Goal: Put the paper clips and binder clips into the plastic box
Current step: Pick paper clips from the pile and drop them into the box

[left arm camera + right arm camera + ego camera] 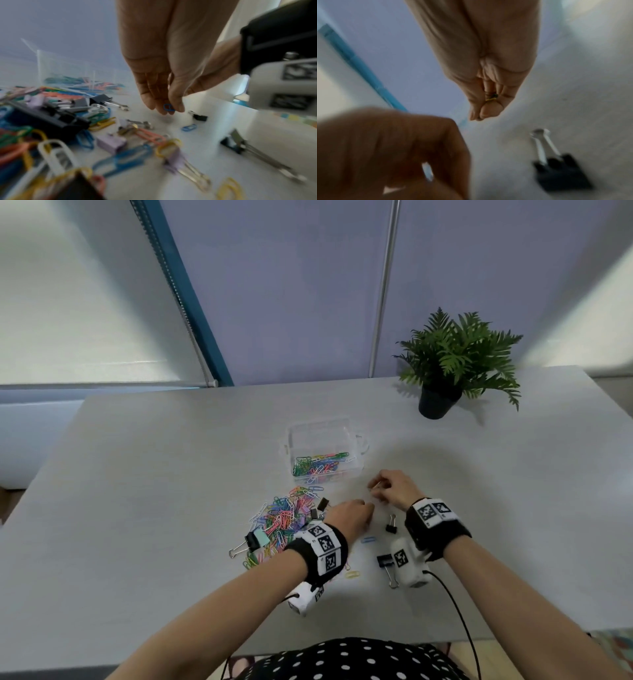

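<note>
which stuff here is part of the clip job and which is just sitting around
Job:
plastic box
heap of paper clips
blue paper clip pinched by left hand
black binder clip
right hand

Just there:
potted plant

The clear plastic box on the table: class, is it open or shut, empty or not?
Open and partly filled: clear plastic box shows no lid on top, with coloured paper clips inside.

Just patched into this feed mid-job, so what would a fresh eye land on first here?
The bright heap of coloured paper clips and binder clips left of the hands, just in front of the clear plastic box, which already holds some clips. Next, the left hand pinching a small blue paper clip just above the table. A green potted plant stands at the far right.
</note>
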